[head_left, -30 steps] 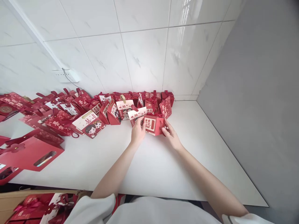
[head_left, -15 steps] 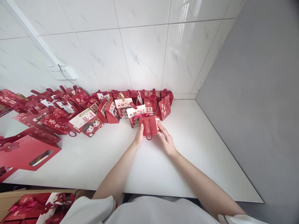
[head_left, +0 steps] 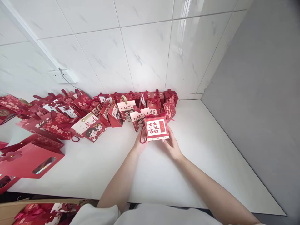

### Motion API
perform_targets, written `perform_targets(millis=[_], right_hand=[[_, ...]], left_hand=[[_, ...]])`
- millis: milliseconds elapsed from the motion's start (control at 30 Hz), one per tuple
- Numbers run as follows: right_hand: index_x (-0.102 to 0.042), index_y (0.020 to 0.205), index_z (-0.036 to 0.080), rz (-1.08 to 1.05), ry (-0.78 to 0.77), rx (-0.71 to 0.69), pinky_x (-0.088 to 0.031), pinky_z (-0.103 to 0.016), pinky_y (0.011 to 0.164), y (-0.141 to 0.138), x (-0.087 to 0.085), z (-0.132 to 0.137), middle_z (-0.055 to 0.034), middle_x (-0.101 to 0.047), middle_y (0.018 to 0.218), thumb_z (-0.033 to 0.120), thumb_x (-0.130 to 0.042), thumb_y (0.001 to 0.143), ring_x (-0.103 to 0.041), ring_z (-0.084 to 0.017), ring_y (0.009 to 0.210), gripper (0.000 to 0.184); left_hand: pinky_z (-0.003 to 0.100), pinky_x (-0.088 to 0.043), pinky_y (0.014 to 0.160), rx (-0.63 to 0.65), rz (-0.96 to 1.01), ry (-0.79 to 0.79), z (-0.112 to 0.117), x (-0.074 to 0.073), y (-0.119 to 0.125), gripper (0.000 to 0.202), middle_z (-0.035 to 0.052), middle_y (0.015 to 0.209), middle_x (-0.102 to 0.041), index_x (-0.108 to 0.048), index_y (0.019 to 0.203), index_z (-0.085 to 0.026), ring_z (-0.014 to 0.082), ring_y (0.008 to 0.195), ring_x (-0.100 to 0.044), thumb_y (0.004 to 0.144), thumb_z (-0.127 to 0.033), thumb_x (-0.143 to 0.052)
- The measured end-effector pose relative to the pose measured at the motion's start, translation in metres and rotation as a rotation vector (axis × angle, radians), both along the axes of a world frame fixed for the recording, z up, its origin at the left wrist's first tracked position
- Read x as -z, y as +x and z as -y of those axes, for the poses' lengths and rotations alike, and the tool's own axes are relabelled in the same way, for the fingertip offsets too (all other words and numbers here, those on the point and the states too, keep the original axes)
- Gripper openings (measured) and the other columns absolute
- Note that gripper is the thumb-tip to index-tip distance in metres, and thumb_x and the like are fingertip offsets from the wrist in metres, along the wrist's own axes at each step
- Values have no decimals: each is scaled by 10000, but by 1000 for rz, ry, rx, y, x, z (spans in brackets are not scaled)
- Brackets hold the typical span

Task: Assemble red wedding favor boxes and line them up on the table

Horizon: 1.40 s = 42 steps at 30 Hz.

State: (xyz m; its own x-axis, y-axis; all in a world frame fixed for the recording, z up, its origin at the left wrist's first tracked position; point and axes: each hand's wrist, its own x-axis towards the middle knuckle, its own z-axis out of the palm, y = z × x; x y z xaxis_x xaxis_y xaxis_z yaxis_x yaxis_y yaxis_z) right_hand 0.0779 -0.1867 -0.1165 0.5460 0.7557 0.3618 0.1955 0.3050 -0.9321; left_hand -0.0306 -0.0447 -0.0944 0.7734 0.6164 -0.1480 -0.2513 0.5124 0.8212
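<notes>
Between my two hands is a small red gift box (head_left: 157,128) with a white panel bearing a large red character. A red cord handle hangs at its left side. My left hand (head_left: 140,144) grips the box's left end, its fingers partly hidden behind the cord and box. My right hand (head_left: 172,146) closes on the right end, thumb near the lower front edge. Just behind stand a white-topped box with printed figures (head_left: 138,118) and a red patterned box (head_left: 169,108).
Several red gift boxes (head_left: 122,114) line the tiled wall and crowd the left of the white table (head_left: 199,175). A larger red box with a cut-out window (head_left: 30,156) lies at left. Below it, a cardboard carton (head_left: 9,211) holds more boxes. A grey panel (head_left: 262,93) bounds the right.
The box in my hands has turned, so its white panel with the large character now faces me instead of the red corded side. The view has shifted slightly.
</notes>
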Motion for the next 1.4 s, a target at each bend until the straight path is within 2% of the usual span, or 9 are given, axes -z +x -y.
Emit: perform_targets(millis=[233, 500, 667, 800, 900, 967, 1100, 1267, 1400], right_hand=[[-239, 1511, 300, 144, -10, 75, -320, -482, 1147, 16, 4, 4, -50, -266, 1573, 303, -662, 835, -300, -274, 1422, 797], [-680, 1091, 260, 186, -47, 255, -398, -445, 1068, 21, 14, 7, -43, -643, 1217, 63, -427, 735, -561, -235, 1188, 479], [-606, 1031, 230, -70, 27, 419, -412, -448, 1029, 28, 15, 7, -68, -608, 1196, 190, -462, 841, -548, -229, 1174, 242], [-512, 1260, 252, -267, -14, 224, -399, -442, 1034, 30, 8, -3, -81, -577, 1307, 424, -481, 918, -544, -232, 1196, 385], [-485, 1307, 246, -321, -59, 91, -474, -402, 887, 26, 3, -2, -18, -694, 809, 512, -367, 962, -643, -194, 803, 452], [-556, 1210, 233, -330, -75, 129, -486, -357, 788, 23, 1, 5, 62, -506, 490, 532, -304, 975, -527, -156, 538, 456], [-627, 1034, 224, -341, -128, 175, -472, -309, 722, 21, 2, 14, 85, -388, 442, 536, -335, 967, -393, -120, 451, 433], [-638, 939, 202, -372, -162, 154, -444, -262, 564, 22, 4, 11, 59, -455, 508, 532, -462, 919, -419, -109, 467, 375], [-632, 905, 196, -406, -196, 125, -357, -218, 466, 23, 8, 16, 49, -488, 521, 511, -549, 876, -433, -105, 478, 327]], left_hand=[[340, -531, 818, 82, 1, 118, -3, -1, 1, 626, 96, 1082, -688, -587, 1232, -202, 245, 1010, -649, 798, -652, -572], [459, -408, 1068, 136, -179, 599, -18, 0, -9, 900, 139, 1433, -473, -395, 1414, -223, 333, 1307, -461, 622, -245, -822], [457, -405, 1058, -86, -234, 579, -44, 0, -15, 662, 136, 1355, -535, -525, 1307, -199, 309, 1281, -486, 667, -204, -694], [431, -459, 974, -151, -283, 561, -40, -8, -18, 468, 127, 1183, -638, -609, 1184, -163, 282, 1107, -600, 746, -327, -619], [380, -442, 990, -160, -289, 627, -31, -15, -18, 415, 95, 1229, -630, -619, 1168, -189, 257, 1153, -576, 854, -445, -529], [363, -436, 990, -272, -354, 707, -30, -19, -22, 407, 85, 1225, -632, -617, 1151, -202, 244, 1146, -578, 880, -484, -504], [383, -453, 903, -416, -617, 794, -35, -40, -40, 444, 86, 1097, -674, -621, 1094, -213, 254, 983, -629, 903, -562, -421], [470, -373, 957, -33, -802, 972, 10, -86, -55, 534, 105, 1096, -667, -646, 1127, -259, 370, 1066, -580, 795, -663, -536], [563, -214, 1062, -109, -741, 1201, 56, -96, -43, 905, 182, 1029, -655, -619, 1201, -169, 487, 1099, -519, 399, -484, -894]])
